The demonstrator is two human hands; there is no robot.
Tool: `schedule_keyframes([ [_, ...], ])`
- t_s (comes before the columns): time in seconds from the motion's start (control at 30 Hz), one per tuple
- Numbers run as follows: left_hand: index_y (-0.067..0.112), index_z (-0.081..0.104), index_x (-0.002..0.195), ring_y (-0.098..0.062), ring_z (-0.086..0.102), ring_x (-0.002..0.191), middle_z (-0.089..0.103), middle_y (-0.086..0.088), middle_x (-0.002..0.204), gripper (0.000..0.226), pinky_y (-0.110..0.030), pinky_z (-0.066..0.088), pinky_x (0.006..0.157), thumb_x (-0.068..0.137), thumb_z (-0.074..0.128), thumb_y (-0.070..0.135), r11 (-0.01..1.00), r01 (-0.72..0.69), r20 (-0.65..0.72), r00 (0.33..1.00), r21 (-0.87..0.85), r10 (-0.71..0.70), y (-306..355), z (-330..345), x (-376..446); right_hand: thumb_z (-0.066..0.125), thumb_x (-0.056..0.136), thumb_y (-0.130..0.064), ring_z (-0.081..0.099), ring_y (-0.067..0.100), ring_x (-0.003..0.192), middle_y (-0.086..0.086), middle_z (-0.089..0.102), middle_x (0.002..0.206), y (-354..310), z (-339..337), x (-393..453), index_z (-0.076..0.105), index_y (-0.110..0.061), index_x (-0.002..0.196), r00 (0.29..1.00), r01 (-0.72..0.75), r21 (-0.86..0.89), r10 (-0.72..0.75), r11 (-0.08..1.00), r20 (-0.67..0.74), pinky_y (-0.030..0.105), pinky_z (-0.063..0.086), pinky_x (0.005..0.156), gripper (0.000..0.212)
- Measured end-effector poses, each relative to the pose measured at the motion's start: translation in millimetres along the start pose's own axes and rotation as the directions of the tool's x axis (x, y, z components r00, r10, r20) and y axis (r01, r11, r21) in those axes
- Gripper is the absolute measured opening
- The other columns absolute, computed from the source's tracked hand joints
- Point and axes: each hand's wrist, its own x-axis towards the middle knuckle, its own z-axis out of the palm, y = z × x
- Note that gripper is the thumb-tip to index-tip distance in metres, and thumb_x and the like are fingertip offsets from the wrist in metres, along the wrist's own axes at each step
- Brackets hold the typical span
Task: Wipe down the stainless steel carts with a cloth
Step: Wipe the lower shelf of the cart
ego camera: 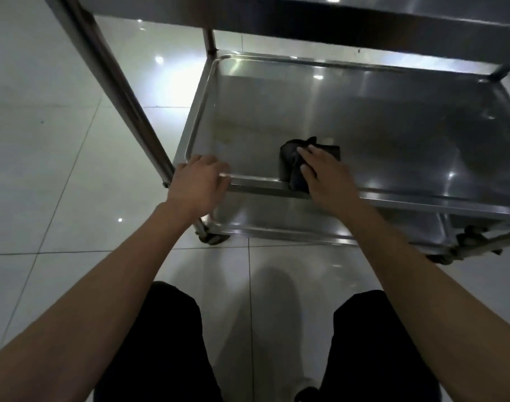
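- The cloth [298,162], dark and bunched, is lying on the middle shelf [364,120] of the stainless steel cart [407,39], near the front rim and toward the shelf's left half.
- The right hand [324,177] is pressing down on the cloth with fingers extended and lying flat across it; the fingers are not curling round the fabric.
- The left hand [198,185] is gripping the shelf's front-left corner rim, fingers wrapped over the edge, just beside the left upright post [117,91]. It is judged to be steadying the cart.
- Step in hand: wiping of the middle shelf appears to be under way, with the cloth working the front-left area. The rest of the shelf surface toward the back and right is lying beyond the cloth.
- Next move, as judged: the cloth is needing to travel across the remaining surface under even pressure, reaching the raised rim and corners, while the left hand is bracing against the castors [210,237] rolling.
- The upper shelf is overhanging the work area, limiting reach toward the back.
- A lower shelf [277,216] is sitting beneath, and the cart is standing on a glossy tiled floor [59,184].
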Motion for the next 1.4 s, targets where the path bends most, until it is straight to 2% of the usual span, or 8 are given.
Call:
schedule_keyframes([
  [0.13, 0.02, 0.075, 0.106, -0.029, 0.063, 0.098, 0.068, -0.002, 0.108, 0.03, -0.046, 0.051, 0.086, 0.1, 0.051, 0.037, 0.999, -0.041, -0.182, 0.982, 0.008, 0.042, -14, 26, -10, 0.038, 0.107, -0.03, 0.026, 0.024, 0.149, 0.006, 0.032, 0.16, 13, 20, 3, 0.037, -0.019, 0.152, 0.988, 0.072, -0.007, -0.073, 0.997, -0.138, 0.044, 0.021, 0.121, 0.046],
  [0.23, 0.015, 0.075, 0.109, -0.03, 0.065, 0.093, 0.07, -0.005, 0.107, 0.029, -0.047, 0.051, 0.087, 0.099, 0.059, 0.036, 0.997, -0.069, -0.256, 0.965, -0.017, 0.062, -15, 32, -16, 0.034, 0.107, -0.032, 0.02, 0.022, 0.151, 0.002, 0.029, 0.162, 17, 22, 4, 0.034, -0.02, 0.153, 0.993, 0.064, -0.008, -0.064, 0.998, -0.103, 0.046, 0.018, 0.122, 0.048],
  [0.37, 0.014, 0.074, 0.11, -0.032, 0.065, 0.093, 0.069, -0.006, 0.105, 0.028, -0.046, 0.049, 0.089, 0.093, 0.069, 0.034, 0.999, -0.05, -0.257, 0.965, -0.004, 0.047, -13, 37, -20, 0.023, 0.108, -0.038, 0.007, 0.014, 0.153, -0.007, 0.015, 0.166, 24, 24, 1, 0.025, -0.026, 0.156, 0.998, 0.052, -0.044, -0.051, 0.998, 0.04, 0.041, 0.005, 0.121, 0.05],
  [0.67, 0.018, 0.076, 0.104, -0.028, 0.065, 0.086, 0.068, -0.003, 0.098, 0.026, -0.045, 0.049, 0.087, 0.095, 0.065, 0.04, 1.0, -0.025, -0.308, 0.951, 0.004, 0.025, -5, 41, -23, 0.013, 0.106, -0.04, -0.015, 0.016, 0.152, -0.002, -0.011, 0.167, 14, 22, 12, 0.003, -0.025, 0.159, 0.99, -0.09, -0.104, 0.1, 0.99, 0.095, 0.042, -0.007, 0.121, 0.057],
  [0.87, 0.015, 0.076, 0.107, -0.03, 0.063, 0.089, 0.068, -0.005, 0.099, 0.026, -0.046, 0.049, 0.089, 0.094, 0.067, 0.036, 1.0, -0.021, -0.296, 0.955, -0.022, 0.013, -4, 41, -26, 0.011, 0.106, -0.048, -0.015, 0.012, 0.152, -0.007, -0.011, 0.167, 30, 26, -13, 0.002, -0.032, 0.158, 0.994, -0.032, -0.106, 0.042, 0.994, 0.099, 0.041, -0.004, 0.12, 0.056],
  [1.03, 0.017, 0.069, 0.12, -0.033, 0.055, 0.114, 0.063, -0.009, 0.119, 0.03, -0.049, 0.049, 0.091, 0.094, 0.063, 0.031, 0.999, -0.022, -0.274, 0.961, 0.04, 0.032, -18, 36, -37, 0.009, 0.105, -0.05, -0.016, 0.017, 0.152, -0.004, -0.015, 0.166, 25, 34, -13, 0.002, -0.035, 0.158, 0.999, -0.041, -0.142, 0.045, 0.989, 0.027, 0.042, -0.006, 0.12, 0.055],
  [1.27, 0.012, 0.07, 0.117, -0.034, 0.057, 0.104, 0.064, -0.009, 0.112, 0.031, -0.047, 0.044, 0.085, 0.091, 0.058, 0.025, 0.991, 0.085, -0.321, 0.946, 0.103, -0.048, -22, 36, -55, 0.015, 0.107, -0.038, -0.02, 0.016, 0.151, -0.004, -0.017, 0.166, -1, 33, -1, 0.004, -0.031, 0.159, 0.993, -0.04, -0.12, 0.053, 0.992, 0.108, 0.042, -0.01, 0.12, 0.053],
  [1.4, 0.013, 0.069, 0.118, -0.033, 0.056, 0.112, 0.064, -0.007, 0.114, 0.03, -0.047, 0.041, 0.086, 0.091, 0.057, 0.019, 0.991, 0.067, -0.34, 0.94, 0.117, -0.024, -24, 38, -60, 0.018, 0.106, -0.032, -0.019, 0.015, 0.151, -0.004, -0.017, 0.166, -31, 45, 13, 0.004, -0.029, 0.159, 0.988, 0.014, -0.111, 0.003, 0.994, 0.154, 0.042, -0.01, 0.121, 0.055],
])
